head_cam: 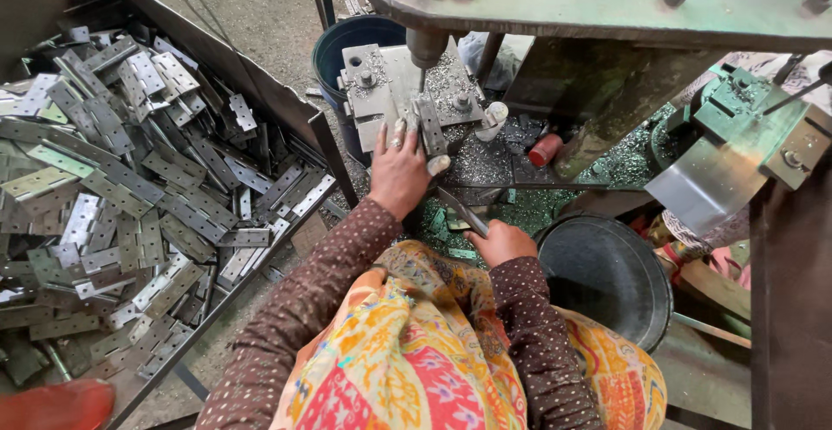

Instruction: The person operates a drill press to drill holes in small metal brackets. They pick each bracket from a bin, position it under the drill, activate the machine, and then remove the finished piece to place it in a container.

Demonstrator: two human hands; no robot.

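My left hand (399, 168) reaches forward and rests on a grey metal hinge (431, 128) lying on the drill press jig plate (381, 83), right under the drill bit (425, 73). One fingertip is wrapped in white tape. My right hand (501, 241) is closed around a dark metal lever handle (461, 211) just in front of the machine table. Both arms wear brown dotted sleeves, with a colourful patterned cloth over my lap.
A large metal bin (286, 105) at left holds several loose hinges (130, 196). A dark blue bucket (342, 44) stands behind the jig, and a black round tub (607, 274) at right. Metal shavings (485, 161) cover the machine table. A red cap (546, 148) lies nearby.
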